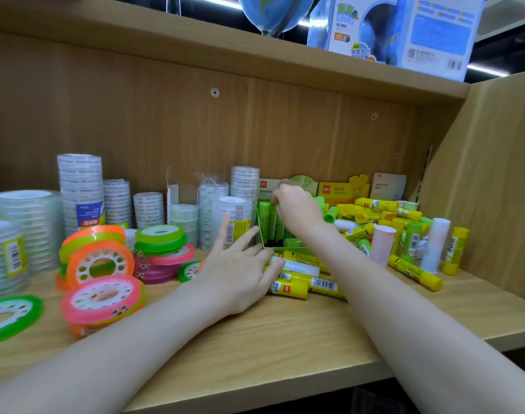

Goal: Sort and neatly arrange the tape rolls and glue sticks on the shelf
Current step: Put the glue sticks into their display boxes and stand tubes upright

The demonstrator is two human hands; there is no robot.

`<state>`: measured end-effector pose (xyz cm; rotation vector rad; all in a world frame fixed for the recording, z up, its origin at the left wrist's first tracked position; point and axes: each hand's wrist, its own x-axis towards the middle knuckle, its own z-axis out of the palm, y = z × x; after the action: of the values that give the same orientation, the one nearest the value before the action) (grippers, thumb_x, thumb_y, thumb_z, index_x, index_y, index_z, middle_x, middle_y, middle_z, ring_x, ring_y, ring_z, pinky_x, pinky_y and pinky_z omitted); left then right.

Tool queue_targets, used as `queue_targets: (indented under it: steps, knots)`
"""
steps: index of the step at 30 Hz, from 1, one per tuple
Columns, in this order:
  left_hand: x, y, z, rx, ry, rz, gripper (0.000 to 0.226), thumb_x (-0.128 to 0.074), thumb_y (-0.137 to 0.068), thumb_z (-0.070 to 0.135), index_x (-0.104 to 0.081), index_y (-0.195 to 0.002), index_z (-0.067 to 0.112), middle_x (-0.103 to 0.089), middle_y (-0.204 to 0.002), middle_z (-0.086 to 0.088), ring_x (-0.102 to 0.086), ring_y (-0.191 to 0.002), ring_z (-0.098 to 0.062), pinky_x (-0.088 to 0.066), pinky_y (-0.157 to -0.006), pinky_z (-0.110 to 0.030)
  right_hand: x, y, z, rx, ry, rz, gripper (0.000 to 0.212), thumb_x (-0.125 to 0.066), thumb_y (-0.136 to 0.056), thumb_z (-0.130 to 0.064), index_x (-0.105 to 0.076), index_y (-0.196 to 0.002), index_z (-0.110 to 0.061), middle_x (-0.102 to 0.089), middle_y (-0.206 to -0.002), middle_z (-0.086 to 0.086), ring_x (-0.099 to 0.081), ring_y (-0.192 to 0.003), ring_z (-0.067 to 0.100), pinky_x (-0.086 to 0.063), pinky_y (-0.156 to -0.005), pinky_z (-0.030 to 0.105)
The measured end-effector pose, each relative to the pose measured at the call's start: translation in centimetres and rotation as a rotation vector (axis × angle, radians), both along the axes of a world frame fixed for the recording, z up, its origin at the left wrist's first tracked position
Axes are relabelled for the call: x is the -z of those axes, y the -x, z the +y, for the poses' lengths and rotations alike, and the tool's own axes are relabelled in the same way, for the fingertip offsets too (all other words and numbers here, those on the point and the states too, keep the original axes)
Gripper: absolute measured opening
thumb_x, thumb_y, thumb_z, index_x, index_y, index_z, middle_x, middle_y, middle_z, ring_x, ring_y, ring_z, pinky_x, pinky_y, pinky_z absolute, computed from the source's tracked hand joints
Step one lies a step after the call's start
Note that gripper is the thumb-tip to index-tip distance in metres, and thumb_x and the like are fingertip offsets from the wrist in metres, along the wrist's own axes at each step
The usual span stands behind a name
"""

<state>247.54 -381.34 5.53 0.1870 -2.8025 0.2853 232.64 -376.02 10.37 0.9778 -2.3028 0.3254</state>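
The green box [265, 234] is sitting near the middle of the wooden shelf [285, 339], open at the top, with green glue sticks [264, 219] standing upright inside it. The right hand [297, 209] is reaching over the box from above, its grip curling down onto the top of a green stick in the box, though how firmly it is pinching cannot be told. The left hand [240, 270] is lying just left of the box with fingers spread and straight, fingertips touching the box's front left corner, grip apart. Yellow glue sticks [315, 283] are lying in a loose heap in front of and to the right of the box. Left of the box, clear tape stacks [80, 189] are standing along the back panel, and coloured tape rolls [101, 297] are piling in front of them.
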Motion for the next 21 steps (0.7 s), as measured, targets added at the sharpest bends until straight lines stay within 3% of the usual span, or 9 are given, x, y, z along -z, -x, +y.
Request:
queue_targets:
  steps: [5,7,10,12,15,19,21]
  knots:
    - [0.0,-0.1,0.1,0.005,-0.018,-0.007,0.059,-0.004,-0.098,0.049,-0.025,-0.146,0.023,-0.018,-0.155,0.006,0.006,-0.144,-0.009,0.024,-0.107,-0.053,-2.6,-0.7,2.3,-0.073,-0.171,-0.131,0.057,-0.045,-0.086,0.007,-0.043,-0.139,-0.016,-0.051,-0.135,0.013,-0.053,-0.118,0.030,-0.047,-0.088,0.033]
    - [0.0,0.0,-0.1,0.012,-0.029,0.002,0.059,-0.005,-0.098,0.048,-0.026,-0.146,0.022,-0.019,-0.155,0.007,0.005,-0.144,-0.009,0.026,-0.107,-0.053,-3.4,-1.1,3.5,-0.097,-0.287,-0.153,0.059,-0.046,-0.085,0.008,-0.043,-0.139,-0.018,-0.055,-0.132,0.009,-0.055,-0.116,0.026,-0.046,-0.084,0.030]
    - [0.1,0.0,-0.1,0.025,-0.032,0.011,0.059,-0.005,-0.098,0.048,-0.029,-0.145,0.022,-0.025,-0.153,0.008,0.004,-0.144,-0.009,0.026,-0.106,-0.053,-2.2,-1.8,3.9,-0.052,-0.631,-0.264,0.052,-0.045,-0.086,0.004,-0.052,-0.132,-0.020,-0.059,-0.126,0.005,-0.055,-0.113,0.024,-0.048,-0.088,0.029]
    - [0.2,-0.1,0.0,0.022,-0.036,0.009,0.058,-0.005,-0.098,0.047,-0.029,-0.145,0.022,-0.026,-0.153,0.009,0.004,-0.144,-0.009,0.026,-0.107,-0.053,-1.3,-1.8,3.5,-0.021,-0.678,-0.267,0.051,-0.046,-0.086,0.002,-0.051,-0.132,-0.022,-0.058,-0.125,0.006,-0.054,-0.115,0.025,-0.047,-0.087,0.031]
    - [0.1,-0.1,-0.1,0.024,-0.038,0.008,0.059,-0.005,-0.098,0.047,-0.029,-0.145,0.021,-0.027,-0.152,0.008,0.005,-0.144,-0.009,0.026,-0.107,-0.053,-2.3,-1.6,3.4,-0.089,-0.556,-0.212,0.040,-0.057,-0.084,-0.004,-0.060,-0.122,-0.018,-0.061,-0.109,0.006,-0.056,-0.099,0.020,-0.042,-0.075,0.024]
    - [0.1,0.1,-0.1,0.025,-0.045,0.011,0.059,-0.004,-0.098,0.048,-0.029,-0.145,0.022,-0.028,-0.152,0.009,0.005,-0.144,-0.008,0.025,-0.107,-0.053,-4.0,-0.9,3.7,-0.236,0.041,-0.266,0.034,-0.068,-0.081,-0.012,-0.056,-0.112,-0.013,-0.055,-0.093,0.005,-0.054,-0.088,0.021,-0.044,-0.074,0.027]
    - [0.1,0.1,-0.1,0.021,-0.042,0.010,0.059,-0.005,-0.098,0.048,-0.029,-0.145,0.022,-0.029,-0.152,0.009,0.004,-0.144,-0.008,0.025,-0.107,-0.053,-3.5,-0.9,3.4,-0.247,0.155,-0.288,0.029,-0.068,-0.081,-0.010,-0.054,-0.106,-0.012,-0.054,-0.092,0.004,-0.054,-0.086,0.023,-0.045,-0.073,0.030]
